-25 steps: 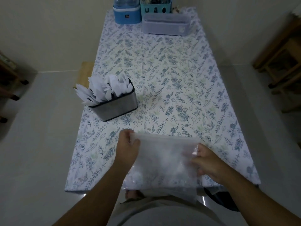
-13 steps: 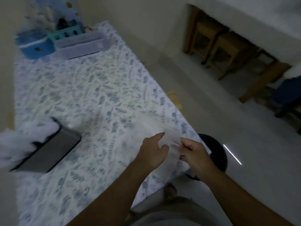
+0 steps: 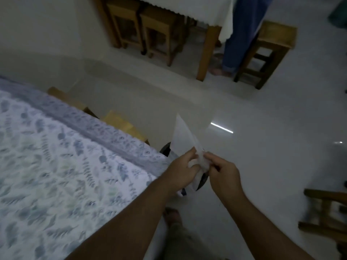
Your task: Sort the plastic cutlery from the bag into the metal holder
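The clear plastic bag (image 3: 183,139) is folded flat into a pointed shape and looks empty. My left hand (image 3: 181,170) and my right hand (image 3: 224,175) both pinch its lower end, past the right edge of the table (image 3: 56,166). The bag hangs over a dark round bin (image 3: 201,182) on the floor, mostly hidden behind my hands. The metal holder and the cutlery are out of view.
The table has a blue floral cloth and fills the left of the view. Wooden stools (image 3: 120,122) stand beside it. Another table with wooden stools (image 3: 155,30) and a person's blue-trousered legs (image 3: 236,34) are at the back. A wooden frame (image 3: 326,218) stands at the right edge.
My view has swung right, away from the table; the holder has left the frame. The bag went from spread wide between my hands to folded narrow, now held off the table's edge.
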Action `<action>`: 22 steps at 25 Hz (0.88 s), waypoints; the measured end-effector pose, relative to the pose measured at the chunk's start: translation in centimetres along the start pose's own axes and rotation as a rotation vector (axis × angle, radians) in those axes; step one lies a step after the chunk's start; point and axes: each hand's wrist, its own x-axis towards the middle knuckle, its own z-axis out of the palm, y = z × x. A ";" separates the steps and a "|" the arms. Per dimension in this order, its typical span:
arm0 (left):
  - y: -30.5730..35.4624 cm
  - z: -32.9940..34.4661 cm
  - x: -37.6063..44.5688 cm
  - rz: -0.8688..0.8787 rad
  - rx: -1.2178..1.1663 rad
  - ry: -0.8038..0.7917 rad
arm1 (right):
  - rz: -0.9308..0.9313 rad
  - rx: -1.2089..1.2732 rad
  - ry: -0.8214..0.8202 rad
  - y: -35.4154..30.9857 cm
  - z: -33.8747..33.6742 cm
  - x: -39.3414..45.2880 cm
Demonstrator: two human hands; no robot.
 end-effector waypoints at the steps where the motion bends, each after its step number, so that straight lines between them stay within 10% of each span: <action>1: -0.7 -0.2 1.5 -0.050 0.007 -0.031 | 0.026 0.004 0.002 1.0 0.6 1.3; 7: -7.5 -3.5 11.0 -0.299 0.312 -0.108 | 0.263 -0.156 -0.046 12.9 8.5 10.7; 13: -11.3 -2.0 14.4 -0.408 0.789 -0.212 | 0.321 -0.538 -0.466 19.8 15.1 17.4; 22: -5.4 -4.6 8.2 -0.213 0.820 -0.043 | -0.014 -0.917 -0.438 7.5 8.8 12.5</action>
